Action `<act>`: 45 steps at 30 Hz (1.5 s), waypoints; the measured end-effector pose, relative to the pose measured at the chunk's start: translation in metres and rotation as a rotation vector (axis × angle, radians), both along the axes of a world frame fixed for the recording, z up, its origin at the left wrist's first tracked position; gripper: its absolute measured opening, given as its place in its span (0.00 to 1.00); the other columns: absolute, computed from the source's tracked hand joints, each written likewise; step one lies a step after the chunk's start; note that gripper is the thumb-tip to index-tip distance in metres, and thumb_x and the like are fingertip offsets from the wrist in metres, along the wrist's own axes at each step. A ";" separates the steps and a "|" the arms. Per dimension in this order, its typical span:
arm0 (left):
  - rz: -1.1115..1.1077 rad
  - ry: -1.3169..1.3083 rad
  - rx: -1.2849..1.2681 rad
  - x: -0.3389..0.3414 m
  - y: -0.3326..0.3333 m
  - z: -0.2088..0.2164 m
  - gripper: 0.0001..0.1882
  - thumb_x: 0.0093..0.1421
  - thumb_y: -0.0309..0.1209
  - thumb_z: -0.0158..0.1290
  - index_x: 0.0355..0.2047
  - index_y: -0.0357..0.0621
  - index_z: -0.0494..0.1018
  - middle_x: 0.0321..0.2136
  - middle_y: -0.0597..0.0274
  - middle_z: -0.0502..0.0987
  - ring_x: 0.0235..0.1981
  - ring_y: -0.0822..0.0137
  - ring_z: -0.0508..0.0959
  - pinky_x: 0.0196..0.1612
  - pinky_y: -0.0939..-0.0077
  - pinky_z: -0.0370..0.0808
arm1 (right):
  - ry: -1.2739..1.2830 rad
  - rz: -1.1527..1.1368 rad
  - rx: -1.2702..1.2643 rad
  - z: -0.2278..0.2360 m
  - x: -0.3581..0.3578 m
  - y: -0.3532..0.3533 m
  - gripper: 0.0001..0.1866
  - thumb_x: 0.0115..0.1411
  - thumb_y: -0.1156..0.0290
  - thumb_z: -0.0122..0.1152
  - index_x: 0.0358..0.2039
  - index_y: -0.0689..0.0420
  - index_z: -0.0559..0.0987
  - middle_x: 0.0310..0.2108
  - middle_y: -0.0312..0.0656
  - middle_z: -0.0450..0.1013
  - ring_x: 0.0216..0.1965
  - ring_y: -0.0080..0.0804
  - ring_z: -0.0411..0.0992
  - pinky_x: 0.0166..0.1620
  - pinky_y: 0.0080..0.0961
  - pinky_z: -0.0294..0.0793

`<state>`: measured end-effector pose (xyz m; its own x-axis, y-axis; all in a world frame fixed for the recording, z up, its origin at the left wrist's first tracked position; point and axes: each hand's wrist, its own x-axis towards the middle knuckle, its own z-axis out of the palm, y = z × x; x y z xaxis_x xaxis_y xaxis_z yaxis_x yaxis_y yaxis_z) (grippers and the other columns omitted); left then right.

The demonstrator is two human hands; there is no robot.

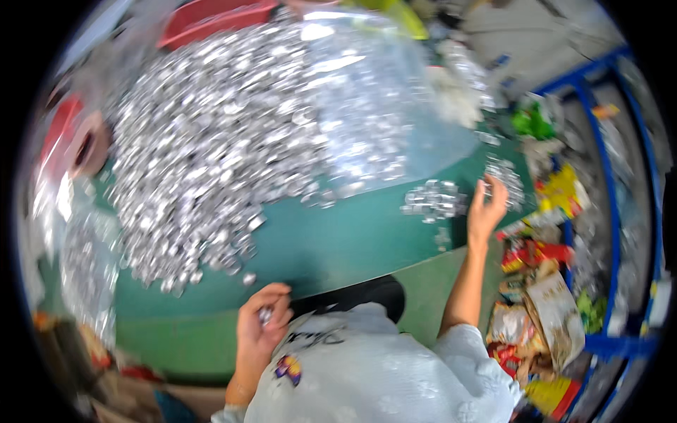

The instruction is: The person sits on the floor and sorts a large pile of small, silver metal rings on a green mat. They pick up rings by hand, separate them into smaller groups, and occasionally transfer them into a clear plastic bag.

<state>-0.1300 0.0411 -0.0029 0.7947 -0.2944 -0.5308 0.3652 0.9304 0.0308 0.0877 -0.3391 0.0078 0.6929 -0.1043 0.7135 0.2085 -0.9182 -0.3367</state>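
My left hand [262, 321] is near the front edge of the green table [317, 247], its fingers curled around a small silver metal piece [265, 315]. Whether more pieces lie in the palm I cannot tell. Out to the right, my right hand [488, 204] reaches to the edge of a small pile of silver pieces [506, 180], thumb and fingers slightly apart. Beside that hand sits another small cluster of silver pieces [433, 199]. A large heap of the same shiny pieces [211, 141] covers the table's left and middle. Blur hides their exact shape.
A clear plastic bag or sheet [381, 106] lies over pieces right of the heap. A red tub [215, 21] stands behind it. A tape roll [89, 144] and clear bags [88, 261] are at left. A blue metal rack [613, 211] and colourful packets [536, 254] line the right.
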 end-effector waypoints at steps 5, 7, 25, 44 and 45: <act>-0.097 -0.074 0.185 -0.003 0.001 0.013 0.13 0.60 0.29 0.40 0.38 0.32 0.70 0.08 0.64 0.59 0.05 0.77 0.54 0.05 0.83 0.52 | 0.622 0.869 0.310 0.030 -0.071 0.165 0.09 0.48 0.79 0.60 0.33 0.62 0.76 0.31 0.45 0.71 0.34 0.41 0.69 0.42 0.31 0.67; -0.091 -0.095 0.273 -0.011 0.004 0.016 0.13 0.60 0.29 0.40 0.38 0.33 0.70 0.08 0.65 0.60 0.05 0.78 0.54 0.05 0.84 0.52 | 0.878 1.131 0.395 0.024 -0.088 0.211 0.12 0.47 0.76 0.63 0.34 0.62 0.75 0.32 0.45 0.71 0.34 0.41 0.69 0.42 0.31 0.67; 0.234 -0.398 1.341 -0.012 0.002 -0.002 0.14 0.51 0.23 0.56 0.39 0.35 0.74 0.16 0.67 0.71 0.14 0.84 0.67 0.12 0.89 0.57 | 1.712 1.032 1.219 0.000 -0.135 0.259 0.10 0.63 0.66 0.48 0.37 0.61 0.71 0.26 0.35 0.71 0.26 0.17 0.64 0.29 0.14 0.63; 0.240 -0.140 0.681 -0.010 0.018 0.002 0.20 0.54 0.31 0.53 0.45 0.34 0.69 0.22 0.62 0.68 0.17 0.76 0.65 0.15 0.86 0.59 | 1.213 1.005 0.826 -0.011 -0.111 0.264 0.13 0.52 0.76 0.61 0.39 0.62 0.72 0.30 0.34 0.70 0.31 0.18 0.67 0.32 0.15 0.64; 0.205 -0.071 0.808 -0.006 0.014 0.008 0.21 0.52 0.29 0.56 0.46 0.35 0.69 0.21 0.65 0.67 0.18 0.78 0.65 0.17 0.86 0.59 | 1.334 1.033 1.037 -0.007 -0.114 0.262 0.14 0.54 0.75 0.60 0.40 0.63 0.71 0.31 0.35 0.71 0.31 0.18 0.67 0.33 0.15 0.65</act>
